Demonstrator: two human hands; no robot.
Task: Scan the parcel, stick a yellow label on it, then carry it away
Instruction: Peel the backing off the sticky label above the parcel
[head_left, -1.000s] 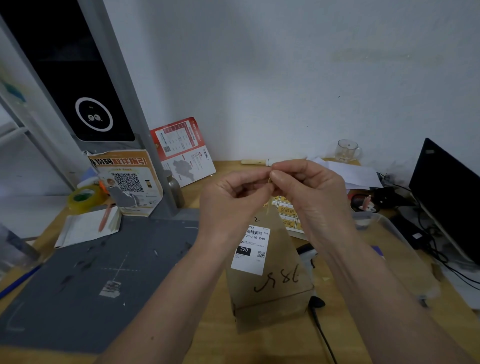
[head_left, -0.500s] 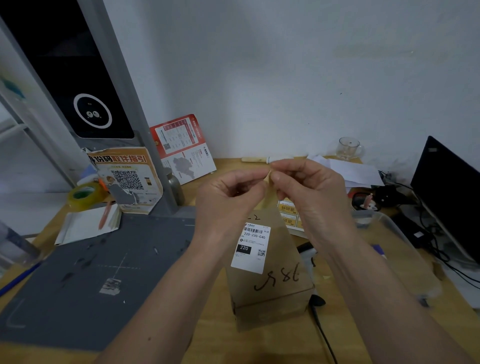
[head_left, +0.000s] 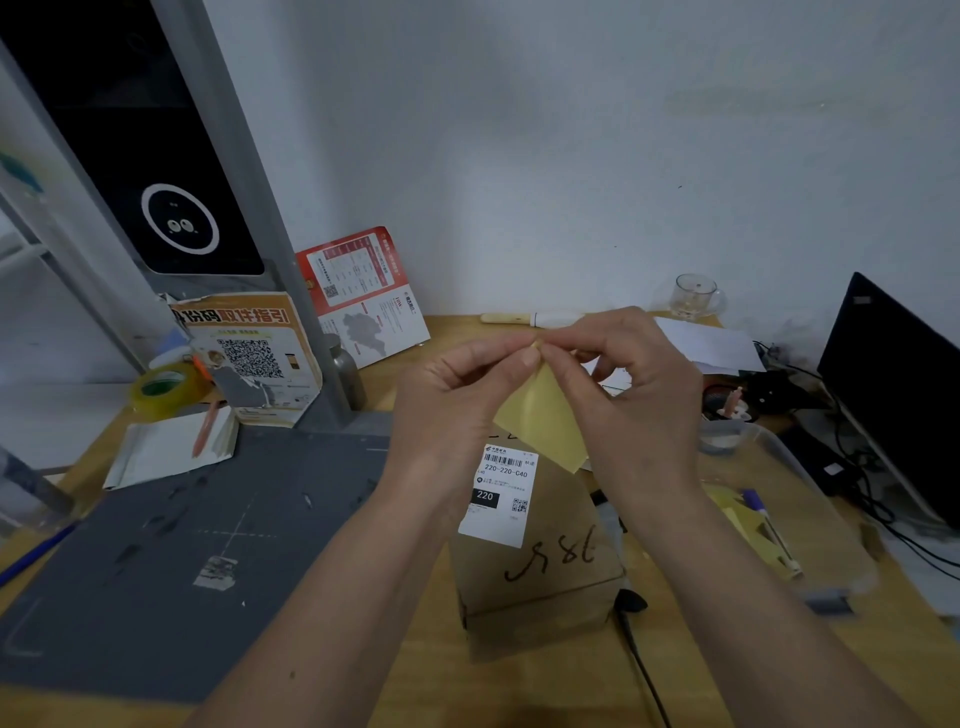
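Note:
A brown cardboard parcel (head_left: 540, 566) stands on the wooden table, with a white shipping label and handwritten figures on its top. Both my hands are raised above its far end. My left hand (head_left: 457, 405) and my right hand (head_left: 623, 384) pinch the top corner of a yellow label (head_left: 540, 421) between thumb and fingers. The label hangs down between the hands, just over the parcel's far edge. Its lower part overlaps the parcel in view.
A grey cutting mat (head_left: 182, 551) lies left of the parcel. A scanner post with a dark screen (head_left: 176, 218) rises at the back left. A roll of tape (head_left: 166, 389), a notepad (head_left: 171, 447), a clear tray (head_left: 779, 519) and a laptop (head_left: 893, 384) surround the work area. A black cable (head_left: 644, 670) runs by the parcel.
The yellow label has spread out from between my fingertips and now hangs as a wide sheet. Both hands stayed together above the parcel.

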